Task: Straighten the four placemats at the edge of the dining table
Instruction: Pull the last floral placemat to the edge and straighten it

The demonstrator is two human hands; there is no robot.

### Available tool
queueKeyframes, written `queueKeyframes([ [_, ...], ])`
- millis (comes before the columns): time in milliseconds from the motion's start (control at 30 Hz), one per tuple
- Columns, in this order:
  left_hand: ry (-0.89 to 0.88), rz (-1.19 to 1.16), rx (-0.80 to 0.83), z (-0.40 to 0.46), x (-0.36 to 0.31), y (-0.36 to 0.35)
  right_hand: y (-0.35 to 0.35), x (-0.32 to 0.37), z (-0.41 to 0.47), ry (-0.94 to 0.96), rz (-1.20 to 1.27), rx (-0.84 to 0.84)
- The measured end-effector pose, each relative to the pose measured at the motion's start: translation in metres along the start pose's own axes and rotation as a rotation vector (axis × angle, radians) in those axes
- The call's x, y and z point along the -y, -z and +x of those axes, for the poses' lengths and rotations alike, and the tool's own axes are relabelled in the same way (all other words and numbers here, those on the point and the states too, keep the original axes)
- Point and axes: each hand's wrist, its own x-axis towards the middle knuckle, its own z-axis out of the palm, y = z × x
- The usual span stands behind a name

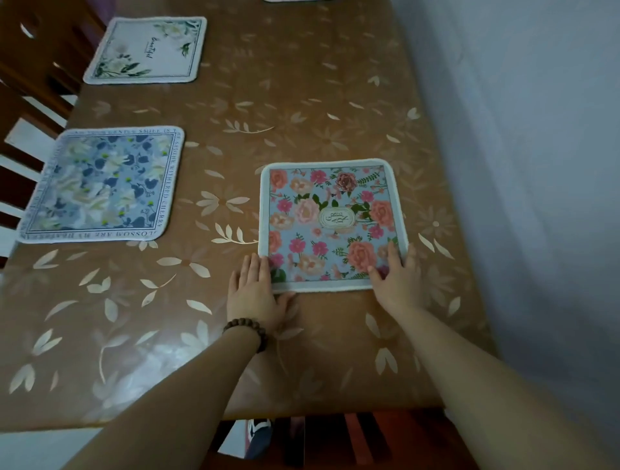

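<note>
A pink-rose placemat (330,221) lies on the brown floral table (268,100), right of centre. My left hand (255,295) lies flat at its near left corner, fingers straight, thumb along the near edge. My right hand (397,285) lies flat on its near right corner, fingers spread on the mat. A blue-and-white flower placemat (104,184) sits at the table's left edge. A white placemat with green leaves (147,50) lies farther back on the left. A sliver of a fourth placemat (292,1) shows at the top.
Wooden chair backs (30,84) stand along the table's left side. Another wooden chair (352,439) is tucked under the near edge. A pale wall (536,167) runs close along the table's right side.
</note>
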Motion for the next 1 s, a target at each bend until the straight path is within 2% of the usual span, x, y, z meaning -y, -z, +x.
queueKeyframes([
  [300, 0.111, -0.018, -0.041, 0.029, 0.046, 0.021, -0.044, 0.048, -0.076, 0.043, -0.013, -0.005],
  [600, 0.093, -0.073, 0.013, 0.019, 0.052, 0.021, -0.066, 0.096, -0.118, 0.21, 0.101, 0.085],
  [767, 0.106, -0.122, -0.01, 0.01, 0.048, 0.021, -0.041, 0.082, -0.079, 0.173, 0.093, 0.005],
  [1000, 0.145, -0.128, 0.043, 0.008, 0.015, 0.014, 0.005, 0.043, 0.025, 0.231, 0.012, -0.033],
])
